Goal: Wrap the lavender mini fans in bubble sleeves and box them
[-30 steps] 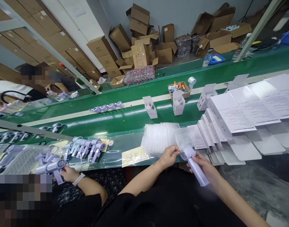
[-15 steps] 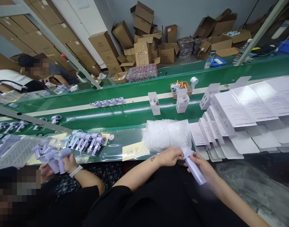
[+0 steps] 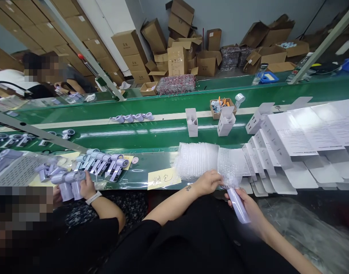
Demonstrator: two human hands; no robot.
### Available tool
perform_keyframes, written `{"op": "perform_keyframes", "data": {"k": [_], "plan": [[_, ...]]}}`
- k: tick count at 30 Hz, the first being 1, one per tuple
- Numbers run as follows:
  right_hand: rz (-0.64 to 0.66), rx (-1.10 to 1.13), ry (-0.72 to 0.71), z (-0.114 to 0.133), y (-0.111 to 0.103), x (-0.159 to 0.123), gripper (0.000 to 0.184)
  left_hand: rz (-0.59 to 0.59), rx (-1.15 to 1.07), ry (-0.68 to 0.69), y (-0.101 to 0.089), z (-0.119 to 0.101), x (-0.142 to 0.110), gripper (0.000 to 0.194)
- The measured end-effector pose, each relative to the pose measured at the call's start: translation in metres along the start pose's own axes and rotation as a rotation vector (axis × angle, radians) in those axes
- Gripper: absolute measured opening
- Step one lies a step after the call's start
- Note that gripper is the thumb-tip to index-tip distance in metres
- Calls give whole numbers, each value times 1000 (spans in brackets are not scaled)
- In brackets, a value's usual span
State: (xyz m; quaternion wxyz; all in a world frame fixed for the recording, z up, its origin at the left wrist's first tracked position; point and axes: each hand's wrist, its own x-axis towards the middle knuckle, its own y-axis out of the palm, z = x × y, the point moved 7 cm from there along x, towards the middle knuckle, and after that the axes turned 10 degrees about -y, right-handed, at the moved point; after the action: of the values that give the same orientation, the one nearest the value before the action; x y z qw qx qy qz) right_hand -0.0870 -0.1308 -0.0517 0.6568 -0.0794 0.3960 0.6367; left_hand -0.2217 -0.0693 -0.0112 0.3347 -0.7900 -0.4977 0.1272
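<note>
My right hand (image 3: 247,203) is wrapped around the handle of a lavender hair-dryer-shaped device (image 3: 237,207), which tilts down toward me. Its head end is inside a clear bubble-wrap bag (image 3: 229,165). With closed fingers, my left hand (image 3: 211,182) pinches the lower left edge of that bag. Just left of it lies a row of stacked bubble-wrap bags (image 3: 196,160) on the table. How far the head reaches into the bag is hard to see through the bubbles.
White boxes (image 3: 303,133) with open flaps are stacked at right. Small open boxes (image 3: 192,123) stand on the green conveyor (image 3: 163,135). A yellow handwritten note (image 3: 163,178) lies left of the bags. At left, a co-worker's hand (image 3: 87,186) holds lavender devices beside a row of more (image 3: 103,161).
A bubble-wrap bag now stands up over the device's head, where before only crumpled wrap showed around it. My hands stay close together. The co-worker's held devices have shifted slightly.
</note>
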Motion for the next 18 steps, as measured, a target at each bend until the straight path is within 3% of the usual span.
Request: {"op": "perform_keyframes", "data": {"k": [4, 8, 11, 13, 15, 18], "plan": [[-52, -40, -13, 3, -2, -3, 28, -43, 154, -77, 9, 3, -16, 26], [-156, -90, -86, 2, -11, 3, 21, 128, 142, 76, 32, -28, -23, 22], [-142, -59, -83, -2, -14, 7, 15, 133, 56, 143, 27, -49, -11, 27], [-119, -102, -39, 0, -20, 7, 15, 91, -53, 45, 16, -49, 1, 30], [-109, -225, -35, 11, -30, 6, 21, 85, -190, -144, 8, -39, 9, 33], [-93, -351, -154, 36, -41, 2, 27, 149, -457, -426, 9, -22, 9, 34]]}}
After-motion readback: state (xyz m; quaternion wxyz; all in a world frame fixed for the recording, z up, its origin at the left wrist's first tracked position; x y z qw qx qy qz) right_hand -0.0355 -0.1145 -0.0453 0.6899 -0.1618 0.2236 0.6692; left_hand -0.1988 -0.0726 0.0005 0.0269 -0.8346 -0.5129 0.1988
